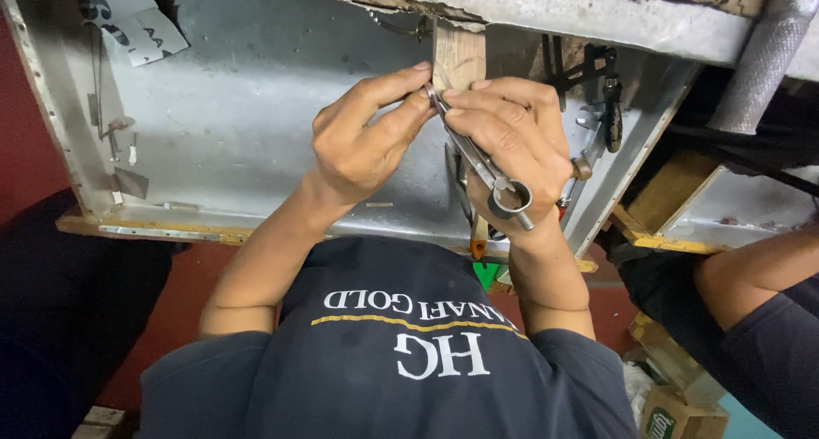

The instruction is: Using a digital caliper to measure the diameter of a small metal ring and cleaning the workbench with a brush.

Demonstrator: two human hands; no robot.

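With my right hand [512, 140] clamped on the metal pliers [486, 170] and my left hand [367, 136] fingers pinching at their tip against the wooden peg [458, 55] at the worktop [239, 106] edge, I should keep pressure steady

1. Metal pliers [482, 162] sat gripped in the right hand [512, 145], handles slanting out past the palm, a metal ring looped round their ends.
2. The plier tips met the left hand's [363, 140] thumb and forefinger, pinched against them.
3. A wooden peg [458, 57] stood just beyond both hands' fingertips.
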